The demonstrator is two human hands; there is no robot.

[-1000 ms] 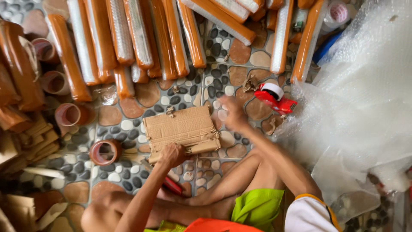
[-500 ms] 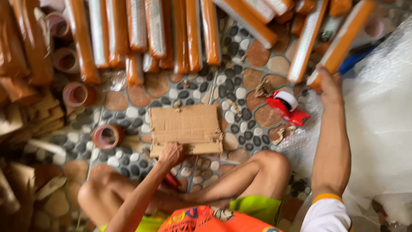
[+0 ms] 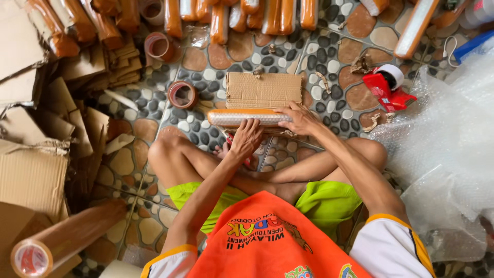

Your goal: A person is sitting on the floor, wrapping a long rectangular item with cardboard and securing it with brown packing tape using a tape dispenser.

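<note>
Just above the middle of the frame, a long bubble-wrapped roll (image 3: 249, 118) with an orange core lies crosswise on the near edge of a flat corrugated cardboard sheet (image 3: 263, 89), which rests on the pebbled floor (image 3: 329, 98). The left hand (image 3: 247, 139) presses its fingers against the roll's near side around its middle; the right hand (image 3: 298, 119) lies palm down over the roll's right end. Both hands are spread on it rather than closed round it.

The roll looks light and stiff along its length, but the bubble skin is soft, slick and springy, so it would likely roll or slip under a loose touch. The surest hold seems to be near both ends, pressing down. The cardboard looks stiff yet foldable, best gripped at an edge.
</note>
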